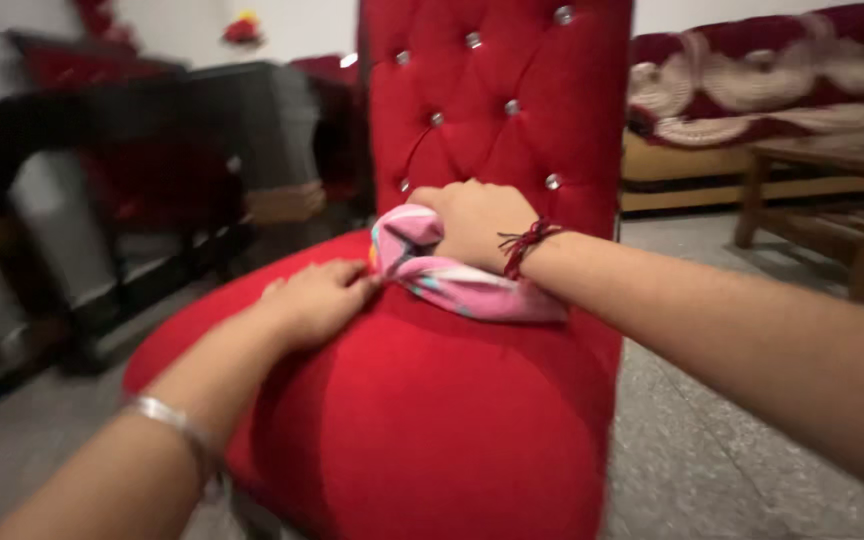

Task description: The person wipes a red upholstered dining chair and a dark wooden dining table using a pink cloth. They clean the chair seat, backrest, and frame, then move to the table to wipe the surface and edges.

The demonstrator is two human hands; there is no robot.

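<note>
On the red chair (422, 420), the right hand (474, 222) grips a bunched pink cloth (452, 275) lying lengthwise toward the chair's right edge; the left hand (317, 300) rests flat, fingertips touching its near end.

Soft, even indoor light is falling from above, casting only faint shadows. Motion blur is smearing the dark table (102, 130) at nine o'clock. Studs on the red chair (497, 110) are glinting at twelve o'clock.

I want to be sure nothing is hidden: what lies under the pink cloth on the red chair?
Under the pink cloth only the red chair seat shows. The right hand presses on the cloth, covering its middle, so anything beneath there cannot be seen.
</note>
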